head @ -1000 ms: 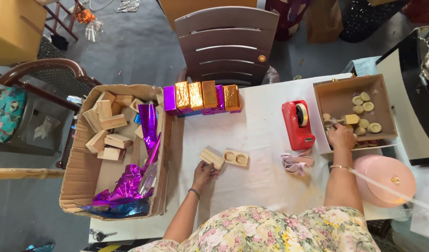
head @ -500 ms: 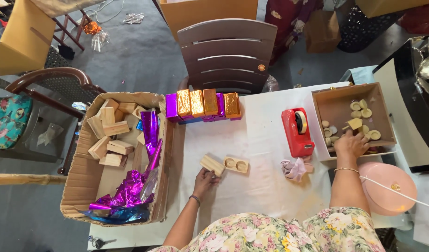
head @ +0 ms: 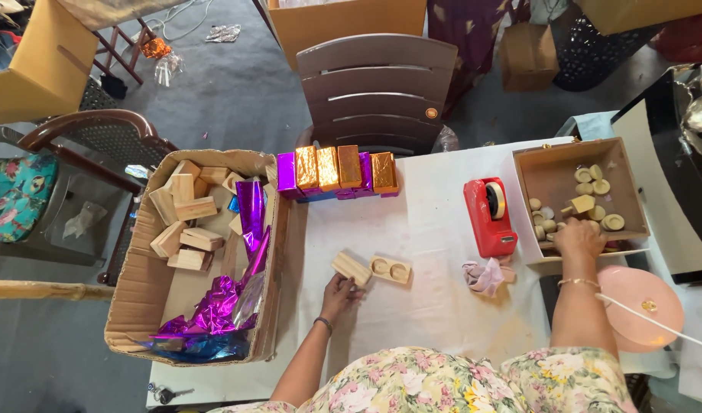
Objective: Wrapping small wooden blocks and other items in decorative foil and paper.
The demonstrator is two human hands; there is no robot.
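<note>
**Wood block and small discs: handling properties and grip points**

The left hand (head: 339,291) rests on the desk (head: 435,321), fingers curled onto the near end of a plain wood block (head: 351,268). The block lies flat at a slant, its far end touching a second block (head: 390,269) with two round recesses in its top face. The grip looks like a light pinch; the block is not lifted.

The right hand (head: 578,237) reaches over the near wall of an open tray (head: 551,174) at the desk's right side. Its fingers point down among small round discs (head: 593,180). Whether they close on a disc cannot be told from this view.

Handling judgement:
- Blocks: rigid, light, dry unfinished wood. Slip risk appears low. Take hold across the two long sides, near the middle, for a level lift. An end pinch would likely let the block tilt.
- Recessed block: same stiffness. Hold by the outer sides, not the recess rims.
- Discs: small and light, likely to roll or scatter. Pinch by the edge with fingertips.

Surroundings: a red tape dispenser (head: 490,216) stands between the blocks and the tray. A crumpled pale scrap (head: 484,275) lies just beside it. A row of foil-wrapped blocks (head: 338,170), gold and purple, lines the far edge. A carton (head: 137,306) at left holds more blocks and purple foil (head: 228,302). A pink lid (head: 641,306) lies near the right forearm.
</note>
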